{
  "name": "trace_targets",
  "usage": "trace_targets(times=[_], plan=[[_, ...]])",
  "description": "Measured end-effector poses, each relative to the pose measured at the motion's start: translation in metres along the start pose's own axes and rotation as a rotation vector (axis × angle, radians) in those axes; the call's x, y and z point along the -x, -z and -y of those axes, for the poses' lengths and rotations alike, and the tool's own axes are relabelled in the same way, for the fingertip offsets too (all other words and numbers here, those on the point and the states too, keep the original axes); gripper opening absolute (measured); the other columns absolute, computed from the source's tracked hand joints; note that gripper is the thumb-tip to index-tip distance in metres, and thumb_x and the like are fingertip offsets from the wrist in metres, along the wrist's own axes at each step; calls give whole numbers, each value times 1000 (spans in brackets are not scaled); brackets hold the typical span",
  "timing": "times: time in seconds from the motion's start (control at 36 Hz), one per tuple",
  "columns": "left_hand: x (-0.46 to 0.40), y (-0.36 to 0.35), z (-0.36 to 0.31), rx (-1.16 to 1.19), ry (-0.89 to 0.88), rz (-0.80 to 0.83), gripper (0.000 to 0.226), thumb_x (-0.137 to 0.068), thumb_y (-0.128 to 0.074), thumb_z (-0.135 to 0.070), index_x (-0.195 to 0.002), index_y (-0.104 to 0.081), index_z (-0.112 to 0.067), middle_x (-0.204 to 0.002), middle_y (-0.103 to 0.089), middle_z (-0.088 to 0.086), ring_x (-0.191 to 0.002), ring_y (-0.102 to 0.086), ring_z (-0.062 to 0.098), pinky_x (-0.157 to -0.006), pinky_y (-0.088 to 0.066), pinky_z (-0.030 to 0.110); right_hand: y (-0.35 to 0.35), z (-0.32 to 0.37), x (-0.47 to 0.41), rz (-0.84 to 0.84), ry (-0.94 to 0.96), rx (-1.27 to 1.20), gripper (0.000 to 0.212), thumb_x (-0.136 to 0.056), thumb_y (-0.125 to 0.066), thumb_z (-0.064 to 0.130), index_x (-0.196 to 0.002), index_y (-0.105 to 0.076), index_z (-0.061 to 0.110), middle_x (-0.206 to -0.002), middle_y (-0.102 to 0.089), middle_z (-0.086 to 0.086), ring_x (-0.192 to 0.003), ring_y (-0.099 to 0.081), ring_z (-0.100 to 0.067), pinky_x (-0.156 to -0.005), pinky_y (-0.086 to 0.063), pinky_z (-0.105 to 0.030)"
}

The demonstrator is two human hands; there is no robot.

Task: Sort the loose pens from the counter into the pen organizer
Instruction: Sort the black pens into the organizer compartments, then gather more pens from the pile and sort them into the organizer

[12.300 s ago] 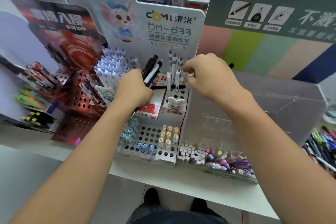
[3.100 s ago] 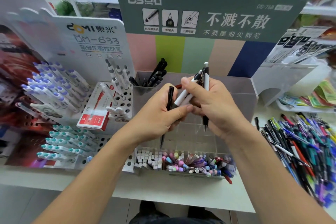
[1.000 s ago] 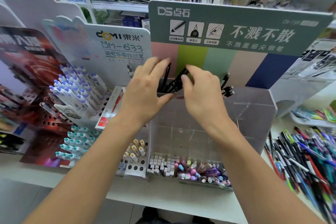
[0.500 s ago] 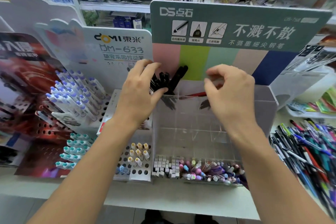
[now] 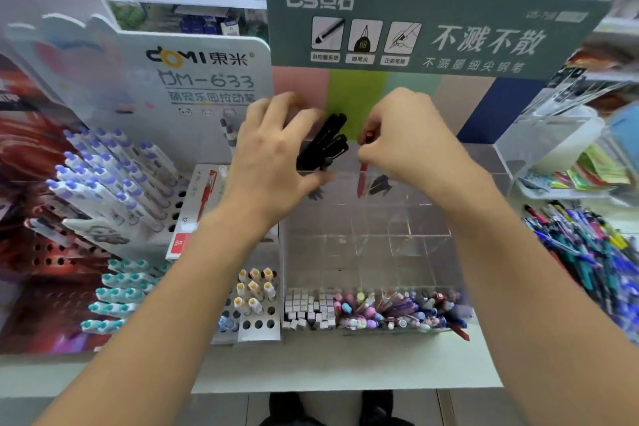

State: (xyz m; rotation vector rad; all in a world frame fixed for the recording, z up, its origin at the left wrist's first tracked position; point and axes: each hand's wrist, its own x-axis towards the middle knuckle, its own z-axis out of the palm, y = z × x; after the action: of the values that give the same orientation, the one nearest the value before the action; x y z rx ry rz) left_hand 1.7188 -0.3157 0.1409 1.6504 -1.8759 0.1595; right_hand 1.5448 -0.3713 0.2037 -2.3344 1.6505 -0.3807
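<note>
A clear acrylic pen organizer (image 5: 366, 252) stands on the counter under a green sign. A bunch of black pens (image 5: 326, 145) leans in its back left compartment. My left hand (image 5: 273, 162) rests against that bunch, fingers spread over it and thumb below. My right hand (image 5: 408, 142) pinches a red pen (image 5: 363, 176), held upright in the back compartment just right of the black pens. A heap of loose pens (image 5: 587, 249) lies on the counter at the right.
The organizer's front row (image 5: 377, 313) holds mixed coloured pens and small white cubes. A white perforated display (image 5: 138, 204) with purple and teal capped pens stands to the left, with a red-and-white pen box (image 5: 193, 214) on it. Shelves run behind.
My right hand has moved left to beside the black pens and now holds a red pen upright in the compartment. My left hand stays on the black bunch.
</note>
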Motion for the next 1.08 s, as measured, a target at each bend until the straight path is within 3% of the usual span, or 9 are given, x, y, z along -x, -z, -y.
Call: trace_targets(times=[0.14,0.25,0.44,0.56,0.67,0.78,0.89,1.0,1.08], plan=[[-7,-6,1,-26,-17,-30,52,-78,-82,-32,-125,-65,-16,-122,-57,12,-109,-45,35,-90,-46,49,-19,-1,-7,-17,-38,-69,32,-82,-72,11,-114,-74,17,-99,-69,-10,-89,-64,-29,-73,-47,-27],[-8,-4,7,24,73,-103,38,-83,-74,-13,-120,-65,-9,-118,-57,14,-107,-47,35,-92,-43,41,-31,-4,-2,12,-22,-84,30,-79,-70,13,-105,-71,-1,-98,-74,-17,-94,-68,-34,-82,-58,-42],[-2,5,15,16,37,-73,56,-77,-85,-31,-124,-64,-11,-120,-57,13,-109,-46,35,-93,-41,41,-38,16,-4,22,120,-19,9,-87,-70,22,-83,-63,17,-82,-68,-7,-85,-62,-35,-76,-54,-41],[2,15,19,31,50,-40,72,-68,-92,-28,-131,-61,-9,-124,-55,14,-110,-47,35,-93,-42,41,-43,28,-8,5,262,108,20,-90,-67,20,-110,-70,23,-103,-62,-9,-103,-56,-34,-81,-49,-39],[4,22,24,113,49,3,77,-66,-94,-17,-133,-58,-6,-121,-57,12,-105,-55,29,-92,-45,36,-48,28,-15,-38,282,-164,31,-77,-72,1,-107,-73,10,-99,-73,-8,-92,-65,-29,-83,-53,-40],[5,24,25,158,82,-38,68,-66,-91,-7,-127,-61,-7,-116,-60,10,-92,-49,13,-85,-43,24,-44,21,-12,-106,260,-445,47,-74,-81,-5,-119,-73,6,-109,-76,-2,-97,-71,-10,-88,-56,-22],[7,22,19,155,89,-46,63,-66,-90,-7,-123,-64,-5,-114,-62,11,-98,-59,26,-89,-47,28,-47,15,-7,-163,263,-524,32,-79,-80,-5,-109,-77,6,-97,-76,2,-79,-66,9,-79,-51,-8],[12,21,9,46,121,-40,65,-69,-90,-14,-127,-62,-8,-119,-60,10,-108,-56,32,-94,-43,35,-55,20,-11,-264,233,-445,18,-77,-84,9,-93,-77,9,-83,-74,-1,-73,-66,-16,-74,-55,-33],[19,25,-3,-26,176,-76,62,-72,-88,-14,-128,-62,-9,-121,-58,11,-109,-53,33,-94,-40,34,-57,24,-13,-213,259,-442,24,-80,-82,17,-104,-77,18,-94,-77,3,-86,-69,-16,-80,-56,-36]])
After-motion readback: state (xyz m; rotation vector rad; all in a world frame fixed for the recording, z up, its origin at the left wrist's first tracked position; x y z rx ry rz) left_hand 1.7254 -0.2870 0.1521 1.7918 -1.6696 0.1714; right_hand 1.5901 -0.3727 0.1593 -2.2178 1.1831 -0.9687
